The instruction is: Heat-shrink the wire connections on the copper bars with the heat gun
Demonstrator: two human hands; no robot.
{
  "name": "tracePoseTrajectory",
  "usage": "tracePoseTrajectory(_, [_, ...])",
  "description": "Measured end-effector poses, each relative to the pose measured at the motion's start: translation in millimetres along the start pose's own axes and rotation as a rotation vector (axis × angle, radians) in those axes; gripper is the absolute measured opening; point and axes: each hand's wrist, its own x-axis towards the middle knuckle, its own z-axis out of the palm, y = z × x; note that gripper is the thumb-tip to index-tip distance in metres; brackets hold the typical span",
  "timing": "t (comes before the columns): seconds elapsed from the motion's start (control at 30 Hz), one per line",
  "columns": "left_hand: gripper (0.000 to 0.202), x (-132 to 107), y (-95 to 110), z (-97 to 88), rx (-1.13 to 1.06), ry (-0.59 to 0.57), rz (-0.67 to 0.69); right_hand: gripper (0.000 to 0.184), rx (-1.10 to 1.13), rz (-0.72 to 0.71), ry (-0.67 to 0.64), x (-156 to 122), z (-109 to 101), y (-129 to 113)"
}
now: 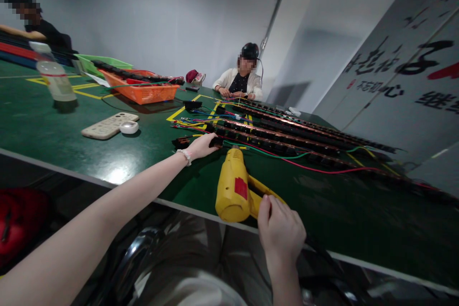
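My right hand (282, 222) is wrapped round the handle of a yellow heat gun (232, 186) with a red patch on its side. Its nozzle faces away from me, close to a green wire (265, 153) and a small yellow piece on it. To the left of the nozzle, my left hand (201, 147) closes its fingers on the end of a black strip (216, 142). Part of that end is hidden by the fingers. Several long black-and-copper strips (279, 135) with coloured wires lie beyond, and a red wire (322, 170) runs off to the right.
An orange basket (143, 94) holding dark strips stands at the back left, by a green tray (107, 61). A phone (107, 126), a white case (129, 127) and a bottle (55, 79) are on the green table (43, 129). One person (244, 76) sits opposite, another (39, 28) far left.
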Motion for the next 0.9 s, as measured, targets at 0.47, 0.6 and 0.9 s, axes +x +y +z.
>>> tracePoseTrajectory(0.47, [0.032, -0.1, 1.1, -0.3, -0.066, 0.009, -0.010, 0.037, 0.182, -0.050, -0.014, 4.4, 6.1, -6.8])
tracePoseTrajectory(0.6, [0.032, -0.7, 0.3, -0.3, -0.066, 0.019, 0.010, 0.035, 0.201, -0.058, 0.023, 5.9, 11.0, 4.0])
tracePoseTrajectory(0.9, [0.034, -0.9, -2.1, -0.6, -0.060, 0.005, 0.021, 0.041, 0.033, -0.012, 0.057, 0.8, 11.8, 36.9])
